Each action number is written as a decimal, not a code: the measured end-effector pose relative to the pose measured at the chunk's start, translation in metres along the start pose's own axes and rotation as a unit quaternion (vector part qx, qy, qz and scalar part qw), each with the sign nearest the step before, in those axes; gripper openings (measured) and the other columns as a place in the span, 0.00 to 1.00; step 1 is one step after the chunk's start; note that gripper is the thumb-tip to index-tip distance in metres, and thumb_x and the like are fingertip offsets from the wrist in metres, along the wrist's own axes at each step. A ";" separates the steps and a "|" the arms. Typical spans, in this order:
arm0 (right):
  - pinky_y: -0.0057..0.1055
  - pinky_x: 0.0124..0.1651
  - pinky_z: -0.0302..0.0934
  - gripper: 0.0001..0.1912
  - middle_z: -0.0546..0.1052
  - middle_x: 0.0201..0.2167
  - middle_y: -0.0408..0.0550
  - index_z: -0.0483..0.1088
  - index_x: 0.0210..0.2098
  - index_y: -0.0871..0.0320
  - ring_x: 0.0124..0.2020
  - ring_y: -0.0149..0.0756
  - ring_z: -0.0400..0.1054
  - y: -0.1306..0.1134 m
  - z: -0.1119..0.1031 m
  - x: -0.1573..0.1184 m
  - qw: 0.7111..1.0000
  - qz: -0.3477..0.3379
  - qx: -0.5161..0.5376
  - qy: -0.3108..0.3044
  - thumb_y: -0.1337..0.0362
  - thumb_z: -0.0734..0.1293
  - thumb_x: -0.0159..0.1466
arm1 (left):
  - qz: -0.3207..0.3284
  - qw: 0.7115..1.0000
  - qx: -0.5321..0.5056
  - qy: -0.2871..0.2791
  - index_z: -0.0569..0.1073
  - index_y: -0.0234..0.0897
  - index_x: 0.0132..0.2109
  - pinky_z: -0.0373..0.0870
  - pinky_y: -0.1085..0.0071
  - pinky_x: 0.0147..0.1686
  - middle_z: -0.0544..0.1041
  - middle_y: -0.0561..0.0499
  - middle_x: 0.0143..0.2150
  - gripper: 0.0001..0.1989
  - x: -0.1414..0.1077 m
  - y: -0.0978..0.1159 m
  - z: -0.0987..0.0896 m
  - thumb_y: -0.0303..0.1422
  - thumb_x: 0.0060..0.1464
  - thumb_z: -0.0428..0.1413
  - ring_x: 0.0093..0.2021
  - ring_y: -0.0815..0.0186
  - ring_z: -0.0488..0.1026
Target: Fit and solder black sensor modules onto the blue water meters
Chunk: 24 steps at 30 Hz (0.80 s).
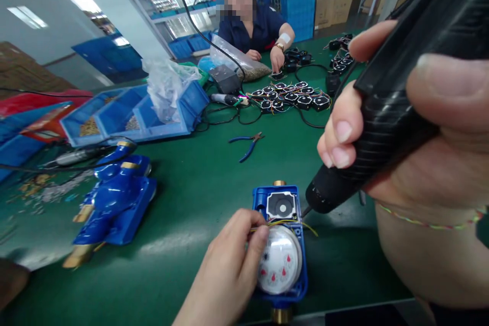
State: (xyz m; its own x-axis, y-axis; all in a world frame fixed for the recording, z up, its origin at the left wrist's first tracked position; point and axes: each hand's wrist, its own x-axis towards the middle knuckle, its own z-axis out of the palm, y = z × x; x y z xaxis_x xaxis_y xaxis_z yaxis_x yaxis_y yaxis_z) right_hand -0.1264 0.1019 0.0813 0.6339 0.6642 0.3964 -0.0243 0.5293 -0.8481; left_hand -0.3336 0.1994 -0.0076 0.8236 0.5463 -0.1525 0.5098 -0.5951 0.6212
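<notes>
A blue water meter body [301,270] with brass ends lies on the green table near its front edge. Inside it are a round white dial [280,260] with red pointers and a black square module [282,206] in a white frame. My left hand [237,260] pinches thin yellow and dark wires [280,223] between dial and module. My right hand [431,127] is wrapped round a black electric screwdriver [385,127], tilted down to the left. Its tip is at the right edge of the module, by the housing's side; whether it touches a screw cannot be made out.
Blue meter bodies [114,201] lie at the left, near blue bins [153,130] with small parts. Blue-handled pliers [248,143] lie mid-table. Beyond are wired black modules [292,97], a plastic bag [240,61] and a person [252,25] handling a module. Cables cross the table.
</notes>
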 end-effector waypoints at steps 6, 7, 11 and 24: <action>0.32 0.17 0.57 0.21 0.68 0.16 0.43 0.67 0.37 0.58 0.15 0.35 0.61 -0.007 0.004 -0.001 0.999 0.017 -0.004 0.034 0.49 0.69 0.52 | 0.042 0.991 -0.027 -0.125 0.70 0.48 0.44 0.65 0.74 0.42 0.74 0.59 0.42 0.10 0.020 0.002 -0.014 0.43 0.57 0.52 0.42 0.70 0.71; 0.33 0.17 0.57 0.21 0.68 0.16 0.42 0.67 0.37 0.58 0.15 0.35 0.60 -0.009 0.006 0.000 0.999 0.021 -0.004 0.043 0.50 0.70 0.52 | 0.042 0.991 -0.019 -0.129 0.70 0.48 0.44 0.65 0.74 0.39 0.75 0.60 0.40 0.10 0.023 0.002 -0.017 0.42 0.57 0.51 0.40 0.70 0.72; 0.33 0.16 0.56 0.20 0.68 0.15 0.43 0.66 0.35 0.57 0.13 0.36 0.60 -0.012 0.011 0.001 0.996 0.035 -0.021 0.074 0.51 0.71 0.50 | 0.041 0.991 0.029 -0.124 0.68 0.48 0.47 0.62 0.72 0.37 0.74 0.59 0.39 0.10 0.032 0.006 -0.029 0.40 0.59 0.50 0.38 0.68 0.71; 0.31 0.20 0.60 0.20 0.68 0.21 0.42 0.66 0.38 0.57 0.20 0.33 0.61 0.005 0.001 -0.004 0.998 -0.065 0.010 0.003 0.50 0.67 0.53 | 0.123 0.953 0.221 -0.169 0.64 0.50 0.52 0.63 0.65 0.43 0.68 0.53 0.43 0.18 0.031 0.015 -0.030 0.25 0.58 0.44 0.42 0.64 0.67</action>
State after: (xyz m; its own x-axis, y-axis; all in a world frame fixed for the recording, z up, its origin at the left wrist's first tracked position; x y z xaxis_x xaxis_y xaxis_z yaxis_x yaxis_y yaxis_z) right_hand -0.1297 0.1019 0.0757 0.6371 0.5862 0.5004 0.0426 0.6215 -0.7823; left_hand -0.3084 0.2250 0.0205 0.9263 0.1823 -0.3298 0.2853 -0.9110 0.2978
